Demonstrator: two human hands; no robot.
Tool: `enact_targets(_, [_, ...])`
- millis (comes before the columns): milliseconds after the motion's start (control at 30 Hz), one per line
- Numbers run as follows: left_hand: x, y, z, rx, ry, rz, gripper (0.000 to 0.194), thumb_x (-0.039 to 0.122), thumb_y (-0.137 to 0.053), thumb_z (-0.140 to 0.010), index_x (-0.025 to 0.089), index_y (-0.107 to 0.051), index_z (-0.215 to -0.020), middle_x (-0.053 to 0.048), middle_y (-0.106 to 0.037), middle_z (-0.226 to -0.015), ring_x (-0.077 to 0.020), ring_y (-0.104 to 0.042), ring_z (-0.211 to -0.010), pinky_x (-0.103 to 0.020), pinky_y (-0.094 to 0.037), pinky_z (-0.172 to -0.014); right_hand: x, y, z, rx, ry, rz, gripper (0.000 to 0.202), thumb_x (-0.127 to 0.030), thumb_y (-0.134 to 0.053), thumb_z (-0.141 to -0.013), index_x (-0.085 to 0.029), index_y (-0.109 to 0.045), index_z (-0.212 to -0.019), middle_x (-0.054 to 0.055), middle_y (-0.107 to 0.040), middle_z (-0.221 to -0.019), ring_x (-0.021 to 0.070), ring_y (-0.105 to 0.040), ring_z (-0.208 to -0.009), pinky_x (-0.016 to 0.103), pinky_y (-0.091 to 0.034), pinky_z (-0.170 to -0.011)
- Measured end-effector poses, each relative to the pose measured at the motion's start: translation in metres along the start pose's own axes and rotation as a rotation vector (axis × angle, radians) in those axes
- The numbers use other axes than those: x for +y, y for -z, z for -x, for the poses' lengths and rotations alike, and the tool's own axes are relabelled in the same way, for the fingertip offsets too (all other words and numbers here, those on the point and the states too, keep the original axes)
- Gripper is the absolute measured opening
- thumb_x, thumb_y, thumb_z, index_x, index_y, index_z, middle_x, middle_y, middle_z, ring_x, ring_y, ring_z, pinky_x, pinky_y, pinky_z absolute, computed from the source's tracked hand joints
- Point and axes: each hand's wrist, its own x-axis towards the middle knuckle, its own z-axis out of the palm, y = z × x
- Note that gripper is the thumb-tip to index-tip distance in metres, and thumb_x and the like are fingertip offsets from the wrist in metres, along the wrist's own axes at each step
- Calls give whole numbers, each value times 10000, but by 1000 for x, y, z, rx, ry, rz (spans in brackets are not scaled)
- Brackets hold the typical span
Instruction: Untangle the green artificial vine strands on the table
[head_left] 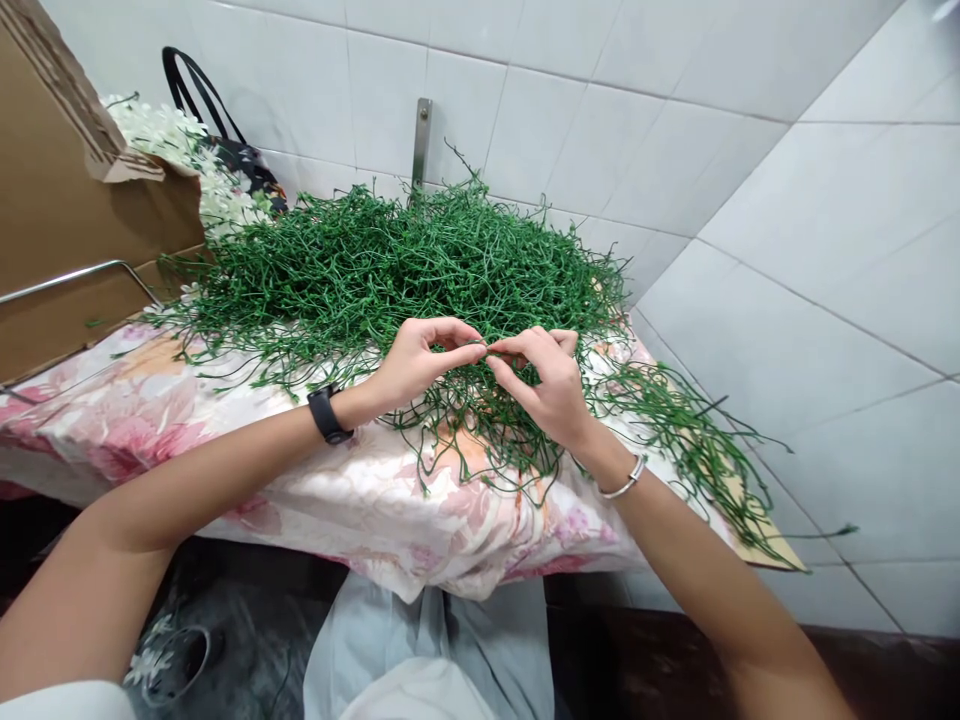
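Observation:
My left hand (429, 362), with a black band on its wrist, pinches a thin green artificial stem between thumb and index finger. My right hand (541, 378), with a silver bracelet, pinches at the same spot, its fingertips meeting those of the left. Only a sliver of the stem shows between the fingertips, and the rest blends into the greenery behind. Just beyond and below both hands spreads a large tangled heap of green artificial stems (405, 260). Loose stems trail from it toward the front of the flowered tablecloth (330, 510).
A cardboard box (82, 220) stands at the left, with white artificial flowers (169, 135) and a dark bag (251, 170) behind it. More green stems (697, 440) lie at the right, on a yellowish board (772, 540). White tiled walls (675, 60) close off the back and right.

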Motion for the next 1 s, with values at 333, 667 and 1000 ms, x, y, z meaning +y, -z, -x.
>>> enact_targets(333, [0,0,2,-24,-21,95,182,282,-671,-678,132,-653,-780,-29,-658,-731,-102,-605,-686,-219,-488,-664,-2,2,-2,-115,-116,-317,254,-286,-377,-892,-192,-549,-731,-21,-566,-672,106,-519,-684,313,-291,-762])
enact_targets(667, [0,-1,2,13,3,103,175,291,-685,-658,138,-655,-739,-15,-647,-716,-77,-577,-647,-181,-462,-607,-1,1,1,42,23,46,161,-345,-542,-804,-215,-539,-901,-33,-555,-675,116,-526,-678,331,-256,-762])
enact_targets(1000, [1,-1,1,31,-2,113,200,303,-694,-649,137,-661,-755,-31,-663,-740,-93,-595,-666,-203,-481,-633,-4,4,-2,-97,15,-93,219,-265,-372,-896,-194,-558,-805,-10,-585,-715,118,-508,-720,335,-250,-779])
